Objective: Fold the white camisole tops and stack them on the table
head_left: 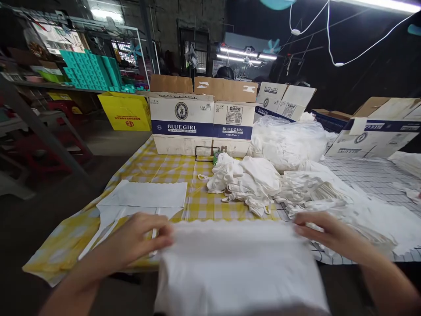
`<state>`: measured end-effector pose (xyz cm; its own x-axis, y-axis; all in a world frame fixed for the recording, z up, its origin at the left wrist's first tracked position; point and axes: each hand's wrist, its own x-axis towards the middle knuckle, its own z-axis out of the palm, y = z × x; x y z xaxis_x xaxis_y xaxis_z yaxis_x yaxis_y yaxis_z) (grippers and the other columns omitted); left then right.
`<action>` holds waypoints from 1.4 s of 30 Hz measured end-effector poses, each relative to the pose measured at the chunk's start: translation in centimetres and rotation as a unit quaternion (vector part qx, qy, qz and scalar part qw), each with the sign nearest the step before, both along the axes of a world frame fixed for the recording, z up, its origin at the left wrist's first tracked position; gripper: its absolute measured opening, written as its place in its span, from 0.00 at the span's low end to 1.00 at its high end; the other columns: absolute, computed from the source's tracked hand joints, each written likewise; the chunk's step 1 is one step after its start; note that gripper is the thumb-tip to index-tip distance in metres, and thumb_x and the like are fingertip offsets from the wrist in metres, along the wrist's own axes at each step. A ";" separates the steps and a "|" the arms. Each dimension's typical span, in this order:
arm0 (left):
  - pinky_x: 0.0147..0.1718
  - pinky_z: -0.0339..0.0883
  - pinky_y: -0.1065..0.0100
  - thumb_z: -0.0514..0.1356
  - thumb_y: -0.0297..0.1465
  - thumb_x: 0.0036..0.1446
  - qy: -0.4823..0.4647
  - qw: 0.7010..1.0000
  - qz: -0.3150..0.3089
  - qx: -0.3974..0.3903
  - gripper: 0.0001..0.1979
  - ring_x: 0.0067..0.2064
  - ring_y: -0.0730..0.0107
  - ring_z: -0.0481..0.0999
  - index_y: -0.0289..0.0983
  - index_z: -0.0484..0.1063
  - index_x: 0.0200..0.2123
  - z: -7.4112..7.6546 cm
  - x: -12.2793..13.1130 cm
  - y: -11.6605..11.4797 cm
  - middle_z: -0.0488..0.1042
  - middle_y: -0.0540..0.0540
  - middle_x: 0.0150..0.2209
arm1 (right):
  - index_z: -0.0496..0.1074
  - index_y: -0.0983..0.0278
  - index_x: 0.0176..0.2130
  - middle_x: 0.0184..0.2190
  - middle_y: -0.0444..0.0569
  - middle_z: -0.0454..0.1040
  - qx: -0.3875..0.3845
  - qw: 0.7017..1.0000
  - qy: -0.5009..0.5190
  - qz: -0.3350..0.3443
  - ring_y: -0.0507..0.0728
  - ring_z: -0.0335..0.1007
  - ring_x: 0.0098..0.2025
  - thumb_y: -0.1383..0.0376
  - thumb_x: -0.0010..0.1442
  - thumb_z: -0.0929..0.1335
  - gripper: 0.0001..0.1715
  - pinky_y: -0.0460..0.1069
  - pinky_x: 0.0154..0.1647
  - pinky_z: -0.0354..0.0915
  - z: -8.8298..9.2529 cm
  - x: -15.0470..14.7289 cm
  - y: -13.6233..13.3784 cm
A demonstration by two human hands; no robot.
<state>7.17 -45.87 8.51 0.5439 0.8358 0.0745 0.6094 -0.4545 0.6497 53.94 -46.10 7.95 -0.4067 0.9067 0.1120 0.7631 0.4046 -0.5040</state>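
A white cloth garment with a wavy top edge hangs stretched between my two hands, in front of the table's near edge. My left hand pinches its upper left corner. At the upper right corner my right hand is closed on the same edge. Motion blurs the cloth a little, and its lower part runs out of the picture. Just beyond my left hand, a white strappy top lies flat, its straps toward me. A heap of crumpled white garments rests farther back.
A yellow checked tablecloth covers the left part of the table. White cartons stand along the back, beside a plastic bag of white cloth. Stacked white pieces lie at right on a grid-patterned cover. A yellow box is behind left.
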 end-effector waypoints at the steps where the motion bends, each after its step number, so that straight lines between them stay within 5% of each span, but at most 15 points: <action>1: 0.31 0.61 0.73 0.56 0.36 0.53 0.015 0.999 0.018 -0.027 0.10 0.30 0.70 0.70 0.37 0.72 0.26 -1.6 1.0 2.0 0.73 0.50 0.26 | 0.71 0.61 0.27 0.22 0.45 0.70 -0.059 0.998 -0.008 0.012 0.53 0.63 0.25 0.55 0.57 0.64 0.15 0.46 0.25 0.60 -1.8 -1.1 1.8; 6: 0.29 0.58 0.70 0.55 0.33 0.49 0.065 0.990 0.112 -0.059 0.08 0.28 0.67 0.70 0.36 0.72 0.26 -10.2 4.1 9.1 0.72 0.49 0.24 | 0.68 0.64 0.24 0.18 0.43 0.65 -0.098 0.994 -0.021 -0.052 0.52 0.58 0.23 0.60 0.53 0.64 0.12 0.46 0.24 0.53 -11.1 -5.0 8.5; 9: 0.31 0.59 0.68 0.54 0.33 0.49 0.061 0.987 0.135 -0.056 0.09 0.30 0.64 0.70 0.36 0.72 0.27 -12.4 4.3 10.8 0.73 0.46 0.27 | 0.69 0.64 0.26 0.20 0.45 0.67 -0.082 0.994 -0.010 -0.067 0.54 0.60 0.25 0.61 0.53 0.63 0.11 0.46 0.27 0.53 -13.5 -5.3 10.6; 13: 0.31 0.59 0.68 0.55 0.35 0.48 0.045 0.986 0.145 -0.061 0.09 0.30 0.65 0.69 0.36 0.72 0.28 -12.0 3.9 12.3 0.72 0.47 0.26 | 0.67 0.63 0.26 0.21 0.44 0.64 -0.078 0.994 0.016 -0.076 0.54 0.58 0.26 0.58 0.54 0.62 0.12 0.47 0.28 0.54 -13.7 -4.7 12.6; 17: 0.30 0.60 0.71 0.54 0.39 0.51 -0.027 0.987 0.128 -0.089 0.13 0.30 0.68 0.68 0.35 0.70 0.34 -9.8 3.1 12.2 0.70 0.48 0.29 | 0.63 0.64 0.25 0.22 0.43 0.60 -0.104 0.992 0.055 -0.051 0.52 0.56 0.26 0.53 0.57 0.60 0.18 0.47 0.28 0.55 -12.6 -4.1 12.9; 20: 0.28 0.60 0.73 0.56 0.40 0.52 -0.097 0.983 0.081 -0.137 0.14 0.30 0.71 0.67 0.35 0.70 0.36 -7.0 1.8 9.8 0.69 0.50 0.29 | 0.63 0.64 0.27 0.24 0.43 0.59 -0.184 0.975 0.127 0.009 0.52 0.56 0.27 0.51 0.58 0.60 0.20 0.46 0.29 0.56 -10.3 -3.1 11.2; 23: 0.33 0.62 0.73 0.58 0.38 0.52 -0.060 0.988 0.010 -0.145 0.10 0.33 0.70 0.68 0.38 0.71 0.34 -3.8 -0.2 6.0 0.70 0.50 0.31 | 0.64 0.64 0.27 0.25 0.44 0.59 -0.262 0.941 0.186 0.110 0.52 0.57 0.29 0.52 0.58 0.63 0.18 0.47 0.30 0.56 -7.0 -1.4 8.5; 26: 0.37 0.62 0.73 0.58 0.35 0.53 -0.025 0.993 -0.034 -0.112 0.07 0.36 0.69 0.69 0.40 0.72 0.34 -1.4 -1.8 3.3 0.73 0.49 0.32 | 0.65 0.63 0.26 0.24 0.43 0.58 -0.256 0.926 0.194 0.197 0.53 0.57 0.29 0.53 0.57 0.64 0.18 0.48 0.32 0.56 -4.1 -0.1 6.6; 28: 0.36 0.62 0.73 0.57 0.34 0.54 -0.017 0.994 -0.035 -0.100 0.06 0.35 0.70 0.70 0.40 0.72 0.34 -1.0 -1.9 3.2 0.73 0.50 0.32 | 0.64 0.63 0.27 0.25 0.43 0.58 -0.247 0.932 0.181 0.195 0.53 0.57 0.29 0.53 0.58 0.64 0.17 0.48 0.31 0.56 -3.5 -0.4 6.5; 31: 0.35 0.62 0.72 0.54 0.35 0.56 -0.010 0.995 0.006 -0.103 0.09 0.35 0.69 0.70 0.39 0.71 0.36 -2.8 -0.3 5.6 0.72 0.49 0.33 | 0.64 0.64 0.28 0.24 0.42 0.59 -0.229 0.959 0.112 0.123 0.51 0.56 0.27 0.55 0.59 0.63 0.15 0.46 0.28 0.54 -5.5 -2.5 8.2; 37: 0.31 0.61 0.70 0.54 0.30 0.50 0.105 0.987 0.105 -0.066 0.10 0.31 0.66 0.72 0.37 0.72 0.35 -10.4 3.8 11.4 0.74 0.48 0.31 | 0.66 0.64 0.26 0.23 0.43 0.64 -0.097 0.995 -0.006 -0.015 0.52 0.58 0.26 0.60 0.56 0.63 0.12 0.46 0.26 0.55 -13.0 -5.7 12.3; 42: 0.38 0.63 0.67 0.53 0.29 0.50 0.122 0.984 0.119 -0.045 0.12 0.39 0.59 0.73 0.37 0.72 0.38 -12.3 4.3 13.4 0.75 0.43 0.38 | 0.70 0.64 0.31 0.28 0.48 0.71 -0.051 0.997 -0.018 -0.052 0.56 0.65 0.31 0.62 0.56 0.63 0.09 0.48 0.32 0.59 -14.3 -4.8 13.3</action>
<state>11.48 -32.48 -3.81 0.3237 0.9393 -0.1134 0.8345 -0.2270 0.5021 49.17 -32.83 -6.37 -0.3112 0.9503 0.0039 0.8168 0.2695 -0.5101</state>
